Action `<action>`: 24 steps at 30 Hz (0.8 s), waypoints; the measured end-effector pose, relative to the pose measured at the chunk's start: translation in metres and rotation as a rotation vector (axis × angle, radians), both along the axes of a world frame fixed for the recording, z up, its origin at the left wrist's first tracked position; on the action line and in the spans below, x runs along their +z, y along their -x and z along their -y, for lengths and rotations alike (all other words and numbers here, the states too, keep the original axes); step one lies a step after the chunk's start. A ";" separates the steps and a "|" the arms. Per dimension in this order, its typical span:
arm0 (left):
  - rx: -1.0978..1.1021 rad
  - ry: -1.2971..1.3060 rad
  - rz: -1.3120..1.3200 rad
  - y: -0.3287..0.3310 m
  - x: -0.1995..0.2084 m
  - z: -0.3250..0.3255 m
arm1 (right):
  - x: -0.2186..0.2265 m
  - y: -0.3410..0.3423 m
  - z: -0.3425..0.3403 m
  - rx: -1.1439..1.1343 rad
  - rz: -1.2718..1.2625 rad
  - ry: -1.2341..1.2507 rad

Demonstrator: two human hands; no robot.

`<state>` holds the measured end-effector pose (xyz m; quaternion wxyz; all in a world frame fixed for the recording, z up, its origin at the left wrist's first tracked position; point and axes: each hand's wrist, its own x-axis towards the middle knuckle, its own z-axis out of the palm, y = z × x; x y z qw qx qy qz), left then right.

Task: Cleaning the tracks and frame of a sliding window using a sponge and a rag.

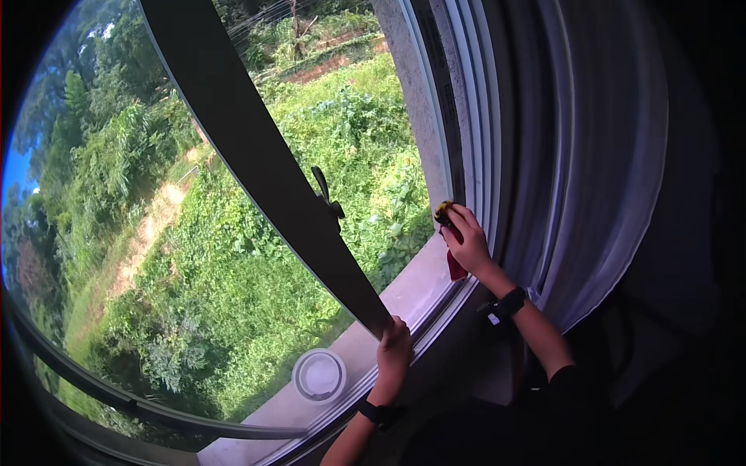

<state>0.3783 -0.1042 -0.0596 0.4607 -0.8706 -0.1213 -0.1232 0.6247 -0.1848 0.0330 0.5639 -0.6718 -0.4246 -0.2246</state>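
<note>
A dark window sash (268, 167) with a small black handle (329, 203) stands swung open in front of me. My left hand (395, 349) is closed around the sash's lower end. Farther right, at the side of the window frame, my right hand (468, 241) grips something red that looks like a cloth (456, 268). A yellow-and-black end (444, 210) shows above its fingers; what that belongs to is hidden. The right hand is close to the inner corner of the frame, just above the sill.
A round, whitish, shallow container (318, 376) rests on the pale sill (416, 291) left of my left hand. Metal frame tracks (482, 116) run up the right side, next to a hanging pale curtain (598, 155). Green plants cover the slope outside.
</note>
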 end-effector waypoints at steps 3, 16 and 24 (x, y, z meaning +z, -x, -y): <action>-0.002 -0.001 -0.007 -0.001 0.008 0.001 | -0.039 -0.001 -0.014 -0.188 0.138 -0.021; 0.015 0.068 -0.041 0.004 -0.004 0.000 | -0.051 0.015 -0.026 -0.220 0.025 -0.046; -0.016 0.170 -0.003 -0.003 -0.013 0.001 | -0.101 0.006 -0.012 -0.225 0.045 0.082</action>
